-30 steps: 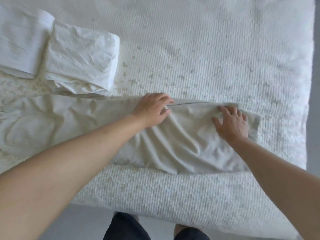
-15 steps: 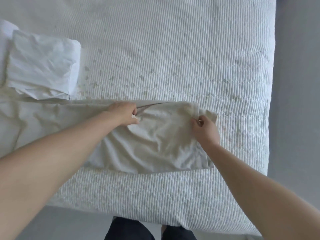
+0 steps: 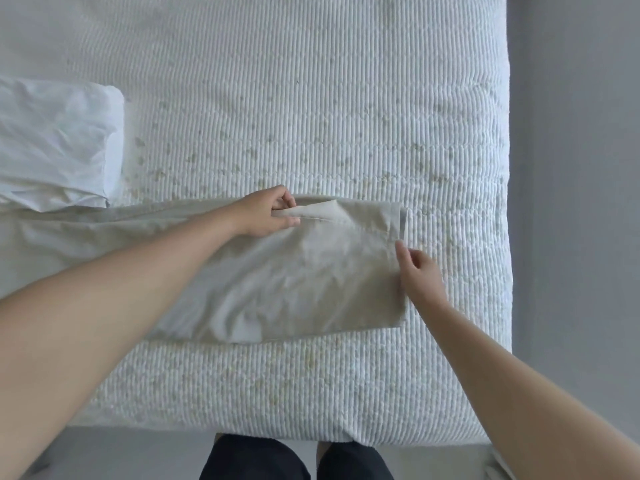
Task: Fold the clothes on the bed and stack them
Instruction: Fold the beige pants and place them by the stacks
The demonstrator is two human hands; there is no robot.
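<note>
A long beige garment [image 3: 304, 282] lies flat across the near part of the bed [image 3: 311, 98], its right end squared off near the bed's right side. My left hand [image 3: 266, 213] pinches a fold at the garment's far edge, between thumb and fingers. My right hand [image 3: 417, 271] is at the garment's right edge, fingers loosely curled, thumb and fingertip touching the hem; whether it pinches the cloth is unclear. A folded white garment [image 3: 59, 147] sits at the left.
The bed's ribbed white cover [image 3: 346, 386] has yellowish specks. The bed's right edge meets a grey floor [image 3: 571, 202]. My dark-trousered legs [image 3: 294, 459] stand against the bed's near edge.
My right hand has left the garment's far right corner and come down to the right hem. The garment's right end now lies flatter. My left hand keeps its pinch on the far edge.
</note>
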